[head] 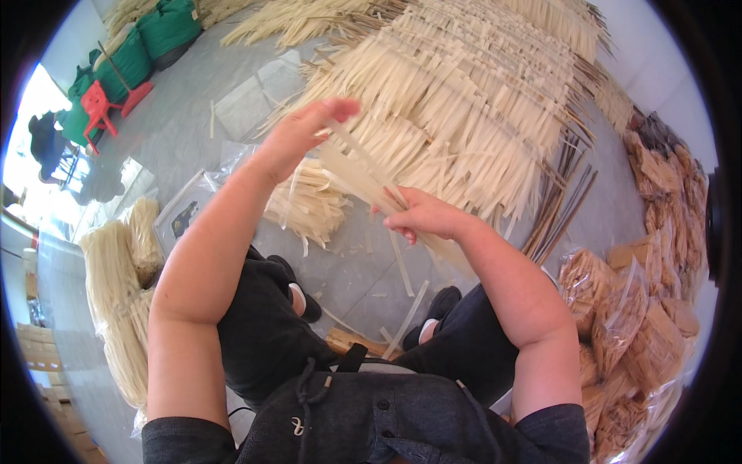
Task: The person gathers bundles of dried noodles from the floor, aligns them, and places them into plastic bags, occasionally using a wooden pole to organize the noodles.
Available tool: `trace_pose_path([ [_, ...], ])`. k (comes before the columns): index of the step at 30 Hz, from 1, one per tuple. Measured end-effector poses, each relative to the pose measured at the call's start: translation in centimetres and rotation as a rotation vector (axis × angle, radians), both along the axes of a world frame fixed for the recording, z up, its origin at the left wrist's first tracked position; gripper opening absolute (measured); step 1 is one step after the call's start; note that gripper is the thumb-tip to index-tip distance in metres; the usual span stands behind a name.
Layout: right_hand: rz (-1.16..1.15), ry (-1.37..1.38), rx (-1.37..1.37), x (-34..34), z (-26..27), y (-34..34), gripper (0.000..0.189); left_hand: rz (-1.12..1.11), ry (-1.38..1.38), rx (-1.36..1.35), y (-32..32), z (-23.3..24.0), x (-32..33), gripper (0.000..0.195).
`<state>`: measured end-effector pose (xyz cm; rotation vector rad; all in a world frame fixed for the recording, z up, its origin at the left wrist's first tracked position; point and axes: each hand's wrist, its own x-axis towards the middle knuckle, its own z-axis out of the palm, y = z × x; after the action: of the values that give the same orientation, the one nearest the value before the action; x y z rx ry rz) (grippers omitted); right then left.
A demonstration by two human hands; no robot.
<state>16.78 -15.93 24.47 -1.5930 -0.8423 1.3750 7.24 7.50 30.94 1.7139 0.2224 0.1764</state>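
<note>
My right hand [426, 214] is closed around a bunch of pale, flat, flexible strips [351, 168], which fans towards the upper left and hangs past the hand at the lower right. Up and to the left, my left hand [304, 136] is raised at the far end of the bunch, blurred, with one strip's end at its fingers; whether it grips that strip cannot be told. Below the left hand a bundle of similar strips [310, 206] lies near a clear plastic bag [232, 156]. Beyond both hands, rows of pale strips on sticks [452, 98] cover much of the floor.
Loose strips [413, 310] lie between my feet. Wrapped strip bundles [113, 278] are at the left, bagged brown strips [620, 313] at the right. Thin dark sticks [559, 203] rest beside the rows. Green sacks [124, 64], a red plastic chair [97, 110] and a red broom [137, 98] stand upper left.
</note>
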Motion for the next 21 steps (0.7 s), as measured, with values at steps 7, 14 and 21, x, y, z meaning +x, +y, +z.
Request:
trace_pose_path([
  [7,-0.077,-0.047,0.013,-0.7,0.5,0.4,0.029,0.1,0.049,0.145,-0.9,-2.5,0.4,0.04],
  [14,-0.177,-0.263,0.037,-1.0,1.2,1.1,0.031,-0.135,0.253,0.192,-0.4,-1.1,0.2,0.036],
  [21,-0.299,-0.234,0.107,0.8,1.6,3.1,0.051,-0.254,0.235,0.041,4.2,0.6,0.8,0.042],
])
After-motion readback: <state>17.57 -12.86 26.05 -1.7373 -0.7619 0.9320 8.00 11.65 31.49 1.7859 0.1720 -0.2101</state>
